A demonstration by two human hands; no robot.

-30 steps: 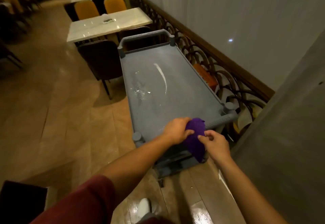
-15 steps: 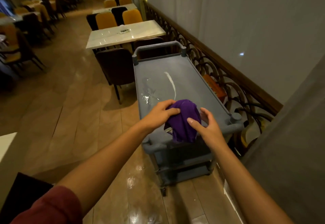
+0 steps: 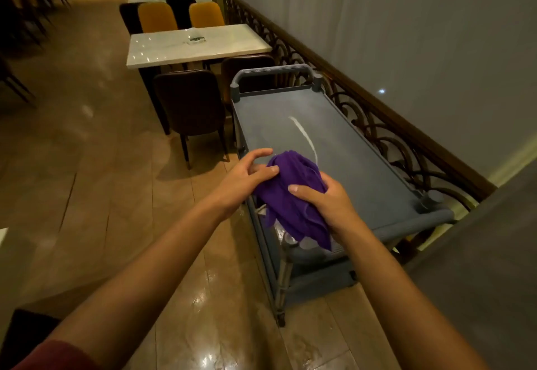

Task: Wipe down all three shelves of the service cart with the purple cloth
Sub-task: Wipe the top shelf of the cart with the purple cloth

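Both my hands are on the purple cloth (image 3: 293, 195), which is bunched up above the near end of the service cart's top shelf (image 3: 363, 166). My right hand (image 3: 325, 204) is closed around the cloth's right side, thumb pressed across the top of the folds, while my left hand (image 3: 244, 180) is only partly curled, its thumb and fingertips pinching the cloth's upper left edge with the other fingers spread loose. A tail of cloth hangs down past the cart's near rim. On the top shelf, beyond the cloth, a pale curved streak (image 3: 305, 137) runs toward the cart's handle (image 3: 276, 70) at the far end. Lower shelves show only partly beneath the near rim. A dark chair (image 3: 189, 102) stands just left of the cart, and an ornate railing (image 3: 392, 137) runs along its right.
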